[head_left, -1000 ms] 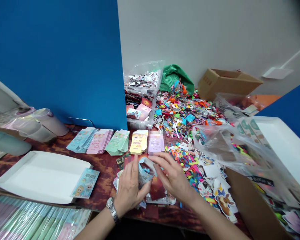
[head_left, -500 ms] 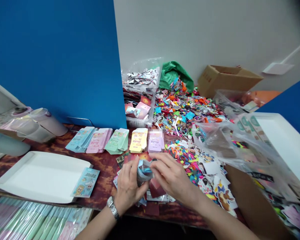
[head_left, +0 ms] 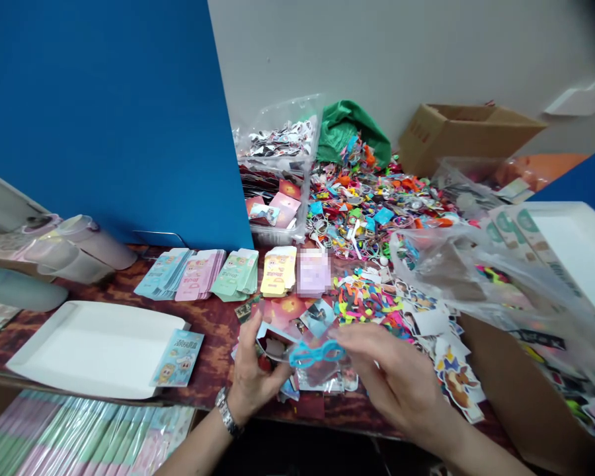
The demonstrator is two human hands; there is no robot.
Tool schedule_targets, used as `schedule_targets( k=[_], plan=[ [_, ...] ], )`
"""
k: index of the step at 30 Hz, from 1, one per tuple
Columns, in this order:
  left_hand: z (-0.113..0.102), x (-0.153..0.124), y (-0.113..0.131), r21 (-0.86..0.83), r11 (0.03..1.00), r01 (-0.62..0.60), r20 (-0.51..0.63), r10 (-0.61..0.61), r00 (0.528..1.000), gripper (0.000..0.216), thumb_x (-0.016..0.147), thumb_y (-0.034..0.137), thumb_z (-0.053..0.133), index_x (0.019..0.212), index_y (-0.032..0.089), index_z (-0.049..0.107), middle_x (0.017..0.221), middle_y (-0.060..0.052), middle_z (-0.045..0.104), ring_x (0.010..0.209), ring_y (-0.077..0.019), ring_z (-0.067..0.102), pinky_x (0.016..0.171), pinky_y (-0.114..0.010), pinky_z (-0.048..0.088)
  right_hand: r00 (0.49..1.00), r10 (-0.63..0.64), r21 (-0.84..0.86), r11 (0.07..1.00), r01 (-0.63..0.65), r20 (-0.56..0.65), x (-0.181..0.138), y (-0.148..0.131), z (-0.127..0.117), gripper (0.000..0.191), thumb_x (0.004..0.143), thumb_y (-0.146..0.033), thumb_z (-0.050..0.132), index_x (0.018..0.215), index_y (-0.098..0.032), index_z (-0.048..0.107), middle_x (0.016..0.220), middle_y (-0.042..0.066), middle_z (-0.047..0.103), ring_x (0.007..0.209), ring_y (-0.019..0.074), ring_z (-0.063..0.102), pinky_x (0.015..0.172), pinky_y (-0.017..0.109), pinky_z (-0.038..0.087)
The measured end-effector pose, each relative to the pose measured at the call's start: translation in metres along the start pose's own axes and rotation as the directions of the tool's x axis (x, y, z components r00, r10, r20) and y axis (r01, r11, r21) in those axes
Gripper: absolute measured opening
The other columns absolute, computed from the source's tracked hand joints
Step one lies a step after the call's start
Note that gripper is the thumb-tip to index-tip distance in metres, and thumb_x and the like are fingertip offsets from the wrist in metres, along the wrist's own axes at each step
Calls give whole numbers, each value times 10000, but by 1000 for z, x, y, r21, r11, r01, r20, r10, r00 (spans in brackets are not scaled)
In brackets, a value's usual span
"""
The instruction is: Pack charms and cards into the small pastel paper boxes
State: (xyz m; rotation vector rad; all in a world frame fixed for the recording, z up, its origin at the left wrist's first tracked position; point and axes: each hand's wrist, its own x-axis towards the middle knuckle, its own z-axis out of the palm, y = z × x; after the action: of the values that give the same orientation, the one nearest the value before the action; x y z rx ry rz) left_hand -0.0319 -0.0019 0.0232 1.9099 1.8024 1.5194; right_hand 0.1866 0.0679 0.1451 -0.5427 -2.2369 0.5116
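Observation:
My left hand wears a metal watch and is closed around a small packet whose mouth gapes open towards me. My right hand pinches a pair of light-blue toy glasses just right of that packet. What looks like clear film hangs below the glasses. Under the hands lie loose cards, among them a picture card, and clear-wrapped pieces. Behind them stand fanned stacks of printed packets: blue, pink, green, yellow and purple.
A white tray with a blue packet on its right edge sits at left. Colourful trinkets are heaped at the back, beside a clear bin and a cardboard box. Cut-out stickers lie at right.
The hands were close together at the packet's mouth, with something blue showing in it. My right hand has moved right, and the blue glasses now show outside. The view has shifted slightly.

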Motion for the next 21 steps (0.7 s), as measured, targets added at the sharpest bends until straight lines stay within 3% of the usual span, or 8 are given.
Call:
schedule_targets(
  k=[5, 9, 16, 21],
  plan=[
    [-1, 4, 6, 30, 1000, 10, -42, -8, 999, 829, 766, 337, 729, 1445, 187, 278, 1280, -160, 531, 1168, -285, 568, 930, -435, 520, 994, -103, -172, 981, 93, -48, 3, -2, 1, 389, 920, -99, 494, 1254, -272, 596, 1096, 80, 696, 955, 174, 688, 783, 260, 593],
    [-2, 3, 8, -10, 999, 36, -52, -36, 998, 749, 745, 347, 755, 1369, 192, 372, 1170, -125, 569, 1050, -246, 617, 865, -395, 547, 972, -226, -236, 943, 234, 60, 1, -2, 9, 357, 920, -138, 524, 1263, -203, 597, 1125, 110, 700, 1046, 201, 667, 886, 289, 580],
    [-7, 7, 10, 36, 999, 1, -104, 3, 995, 646, 759, 389, 737, 1291, 187, 432, 1063, -83, 592, 942, -205, 638, 789, -337, 557, 987, -157, -104, 982, 159, 26, -4, -3, 6, 522, 863, -87, 601, 1349, -245, 497, 1187, 79, 678, 1047, 181, 667, 920, 312, 573],
    [-7, 8, 10, 77, 995, -55, -83, 62, 995, 731, 780, 373, 709, 1387, 171, 356, 1125, -114, 579, 1009, -231, 611, 810, -349, 546, 970, -196, 17, 981, 195, 145, -1, -2, 5, 557, 857, -58, 594, 1375, -194, 441, 1209, 92, 670, 1120, 189, 631, 957, 349, 555]
  ],
)
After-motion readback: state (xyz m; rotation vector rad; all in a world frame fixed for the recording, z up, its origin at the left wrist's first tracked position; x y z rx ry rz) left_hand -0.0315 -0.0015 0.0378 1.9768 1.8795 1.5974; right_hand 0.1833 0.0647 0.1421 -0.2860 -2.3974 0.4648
